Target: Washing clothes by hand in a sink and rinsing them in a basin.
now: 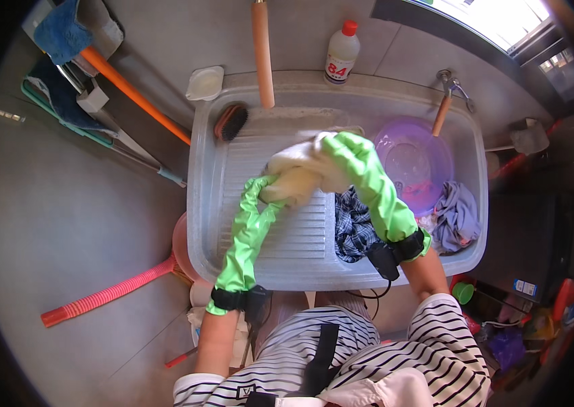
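Both of my hands wear long green rubber gloves. Between them a beige wet-looking cloth (pixel 299 170) is bunched, slightly blurred, above the ribbed washboard (pixel 276 239) of a grey laundry sink. My left hand (pixel 262 196) grips its lower left end. At the upper right end, my right hand (pixel 345 150) is closed around the cloth, and its fingertips are partly hidden. A dark plaid garment (pixel 355 226) lies in the basin under my right forearm. Further right, a translucent purple basin (pixel 411 163) holds water and something pink below the tap.
A scrub brush (pixel 231 123) rests at the washboard's upper left. On the back rim stand a white-and-red bottle (pixel 342 53) and a white dish (pixel 205 83). The tap (pixel 449 89) juts over the right side. A lavender garment (pixel 454 219) lies at the right. Mops (pixel 134 104) lean left.
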Available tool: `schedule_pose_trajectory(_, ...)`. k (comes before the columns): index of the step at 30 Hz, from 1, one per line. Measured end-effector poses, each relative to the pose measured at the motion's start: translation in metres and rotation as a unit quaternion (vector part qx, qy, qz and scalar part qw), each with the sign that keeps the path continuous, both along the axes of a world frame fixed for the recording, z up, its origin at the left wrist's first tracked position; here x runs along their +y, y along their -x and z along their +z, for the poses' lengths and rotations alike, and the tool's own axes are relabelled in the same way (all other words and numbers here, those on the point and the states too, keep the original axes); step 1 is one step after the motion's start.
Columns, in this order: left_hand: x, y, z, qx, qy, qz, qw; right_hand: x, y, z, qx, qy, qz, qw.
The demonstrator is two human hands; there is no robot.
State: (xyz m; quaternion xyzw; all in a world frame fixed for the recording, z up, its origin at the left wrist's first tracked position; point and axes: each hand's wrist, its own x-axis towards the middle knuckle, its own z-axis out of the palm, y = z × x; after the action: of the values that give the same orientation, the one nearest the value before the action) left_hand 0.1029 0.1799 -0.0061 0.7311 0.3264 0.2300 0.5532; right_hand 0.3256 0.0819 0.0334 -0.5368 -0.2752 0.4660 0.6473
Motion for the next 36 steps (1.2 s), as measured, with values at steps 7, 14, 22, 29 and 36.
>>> schedule_pose_trajectory(7, 0.041, -0.002, -0.050, 0.126, -0.101, 0.054, 0.986, 0.001, -0.025, -0.092, -0.075, 0.165, 0.101, 0.978)
schedule_pose_trajectory(14, 0.045, -0.063, -0.082, 0.350, -0.246, -0.036, 0.903, 0.037, 0.055, -0.119, -0.510, 0.187, -0.013, 0.839)
schedule_pose_trajectory(22, -0.058, -0.007, -0.092, 0.051, -0.309, 0.073, 0.947, -0.051, 0.125, -0.112, -0.537, 0.083, -0.106, 0.832)
schedule_pose_trajectory(29, 0.021, -0.070, -0.110, 0.204, -0.323, -0.012, 0.924, 0.057, 0.054, -0.189, -0.531, 0.146, -0.120, 0.826)
schedule_pose_trajectory(36, 0.043, -0.090, -0.113, 0.285, -0.366, 0.018, 0.886, 0.067, 0.042, -0.180, -0.524, 0.176, -0.158, 0.818)
